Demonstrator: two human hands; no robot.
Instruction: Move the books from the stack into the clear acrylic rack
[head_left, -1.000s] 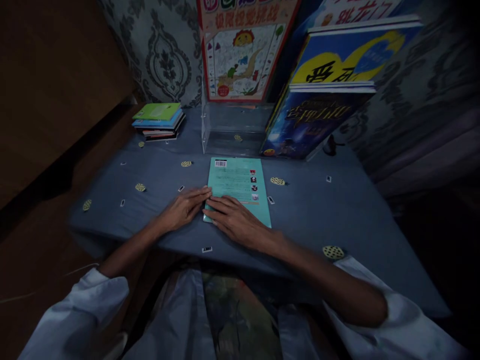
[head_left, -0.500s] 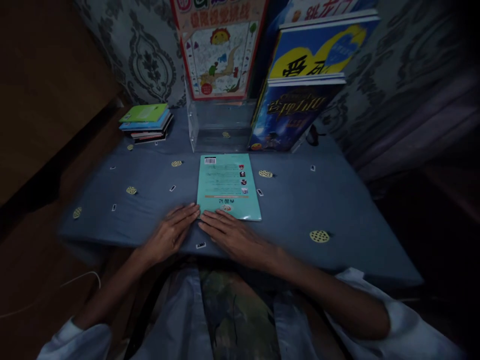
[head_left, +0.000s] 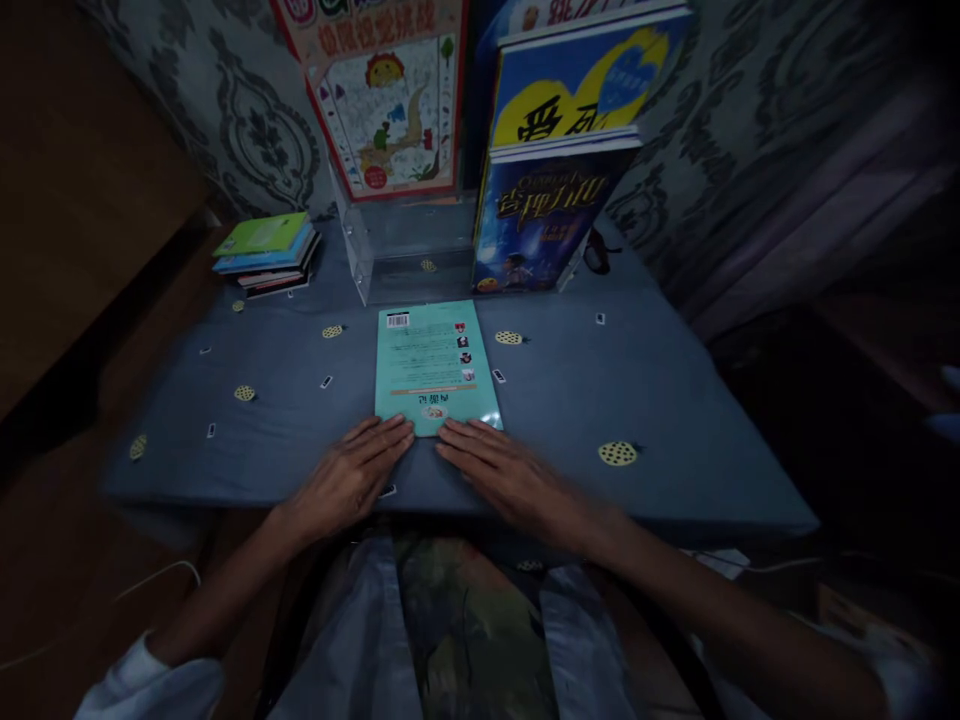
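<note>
A thin teal book (head_left: pixel 427 350) lies flat on the table, its barcode corner at the far left and its print upside down to me. My left hand (head_left: pixel 358 465) rests with straight fingers at the book's near left corner, fingertips touching the near edge. My right hand (head_left: pixel 517 475) lies flat at the same edge further right, its fingertips over the near right part of the cover. Between the two sets of fingertips there is a small gap. Neither hand grips anything.
Behind the book stands a clear acrylic rack (head_left: pixel 409 270) bearing a red-bordered picture book (head_left: pixel 386 120), a blue-and-yellow book (head_left: pixel 577 90) and a dark blue book (head_left: pixel 540 215). A small book stack (head_left: pixel 266 250) sits back left. Dark glasses (head_left: pixel 598 252) lie back right. A patterned blue cloth (head_left: pixel 660 400) covers the table.
Both hands have slid rightward along the book's near edge, and the gap between their fingertips is wider. The whole view has shifted, so the table and books appear further left.
</note>
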